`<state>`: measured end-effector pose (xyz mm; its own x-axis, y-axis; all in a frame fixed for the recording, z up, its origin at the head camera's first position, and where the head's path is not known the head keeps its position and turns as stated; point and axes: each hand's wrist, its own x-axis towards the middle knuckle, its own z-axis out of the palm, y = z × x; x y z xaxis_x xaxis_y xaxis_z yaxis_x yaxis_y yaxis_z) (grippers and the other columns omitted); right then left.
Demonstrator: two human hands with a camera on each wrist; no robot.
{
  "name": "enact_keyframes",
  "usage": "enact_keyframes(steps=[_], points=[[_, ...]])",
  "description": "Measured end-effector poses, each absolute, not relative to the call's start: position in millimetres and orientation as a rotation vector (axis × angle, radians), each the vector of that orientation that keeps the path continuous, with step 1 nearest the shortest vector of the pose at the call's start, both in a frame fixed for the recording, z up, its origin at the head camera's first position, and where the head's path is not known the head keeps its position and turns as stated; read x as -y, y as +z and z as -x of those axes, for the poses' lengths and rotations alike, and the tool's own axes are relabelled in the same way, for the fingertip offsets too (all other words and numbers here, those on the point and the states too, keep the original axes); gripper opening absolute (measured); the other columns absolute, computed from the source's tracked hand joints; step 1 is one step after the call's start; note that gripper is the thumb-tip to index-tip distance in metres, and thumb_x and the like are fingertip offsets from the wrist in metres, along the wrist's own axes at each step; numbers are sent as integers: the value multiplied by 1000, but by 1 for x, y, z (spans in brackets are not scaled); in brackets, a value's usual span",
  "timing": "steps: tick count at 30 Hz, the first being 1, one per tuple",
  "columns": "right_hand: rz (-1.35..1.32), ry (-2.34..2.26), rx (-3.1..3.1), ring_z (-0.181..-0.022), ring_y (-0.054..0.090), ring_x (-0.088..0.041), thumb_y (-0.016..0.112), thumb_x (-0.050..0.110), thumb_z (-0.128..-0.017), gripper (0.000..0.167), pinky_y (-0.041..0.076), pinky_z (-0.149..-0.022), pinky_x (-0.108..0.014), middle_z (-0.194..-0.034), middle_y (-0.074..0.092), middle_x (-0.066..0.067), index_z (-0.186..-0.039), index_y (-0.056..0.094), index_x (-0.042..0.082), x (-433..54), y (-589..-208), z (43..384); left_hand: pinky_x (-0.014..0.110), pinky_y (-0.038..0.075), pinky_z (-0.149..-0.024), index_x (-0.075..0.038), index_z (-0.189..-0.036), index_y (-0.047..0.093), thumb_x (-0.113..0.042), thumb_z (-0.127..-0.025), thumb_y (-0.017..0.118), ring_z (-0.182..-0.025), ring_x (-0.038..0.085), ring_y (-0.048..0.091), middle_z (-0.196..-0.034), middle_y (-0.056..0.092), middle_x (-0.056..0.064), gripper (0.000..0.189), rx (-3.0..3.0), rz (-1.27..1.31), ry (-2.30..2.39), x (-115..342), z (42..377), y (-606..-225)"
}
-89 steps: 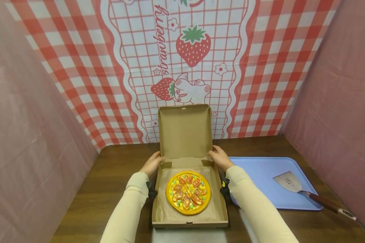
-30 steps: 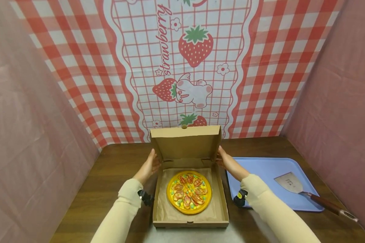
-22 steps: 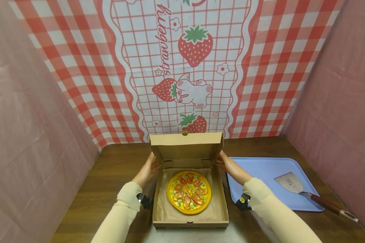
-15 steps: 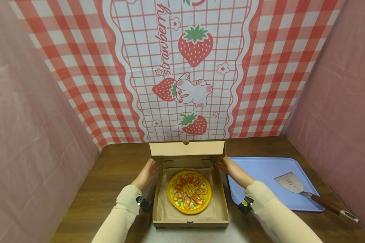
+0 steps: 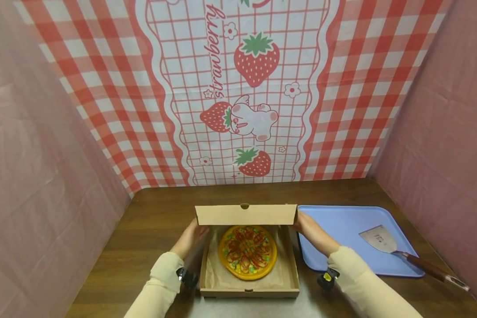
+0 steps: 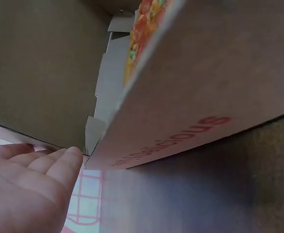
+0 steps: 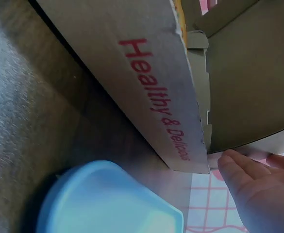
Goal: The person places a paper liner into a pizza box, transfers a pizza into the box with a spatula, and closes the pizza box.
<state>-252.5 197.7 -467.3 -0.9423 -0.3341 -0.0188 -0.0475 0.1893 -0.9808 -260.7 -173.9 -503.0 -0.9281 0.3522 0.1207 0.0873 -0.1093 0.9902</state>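
Observation:
A cardboard pizza box (image 5: 249, 293) lies in front of me, its lid (image 5: 222, 215) tilted forward and partway down. Inside, on brown paper, sits a round pizza (image 5: 247, 260) with a yellow rim; the lid's front flap hides the box's back. My left hand (image 5: 190, 237) is at the lid's left side; in the left wrist view, the fingertips (image 6: 74, 153) touch the lid's side wall near the hinge corner. On the other side, my right hand (image 5: 311, 229) has extended fingers (image 7: 231, 162) against the lid's right wall. Part of each hand is hidden behind the lid in the head view.
A blue tray (image 5: 334, 229) lies to the right of the box, bearing a wide metal spatula (image 5: 377, 238) whose wooden handle sticks out past the tray's edge. Behind the wooden table (image 5: 151, 229) hangs a strawberry-print checked cloth (image 5: 254, 62), with pink curtains at both sides.
The lid has swung from upright forward and down over the back of the box, both hands moving with it along its sides. Pizza, tray and spatula have stayed in place.

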Motion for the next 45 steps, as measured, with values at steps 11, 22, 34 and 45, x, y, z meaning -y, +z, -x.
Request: enact_keyframes(steps=[11,22,34,45], points=[[318,-1824,-2206,-150,17,-33,33,51,-104,68,20,-120,-59,-166,11,-11,-158,17,12,-200,-460,232,55,18,-121,9,-152,18,-26,-109,21,-144,38,25,-157,24,30,56,-2083,-254,2086,165,231,-474],[485,-1826,-2153,-145,23,-31,28,42,-107,64,36,-113,-25,-162,16,-21,-157,13,5,-205,-449,215,44,30,-119,0,-154,25,-41,-108,21,-144,32,31,-157,32,22,61,-2163,-282,1990,174,210,-458],[601,-1570,-2365,-145,20,-47,53,28,-101,70,32,-115,-54,-162,13,-23,-157,16,7,-212,-442,197,41,35,-112,-9,-157,20,-36,-105,40,-144,33,32,-160,26,20,62,-2307,-592,1764,189,195,-455],[622,-1432,-2440,-144,30,-42,74,31,-87,95,37,-112,-24,-162,20,-21,-157,16,3,-207,-447,189,37,42,-110,-2,-156,18,-23,-87,75,-140,37,41,-157,31,24,93,-2422,-456,1645,184,187,-461]])
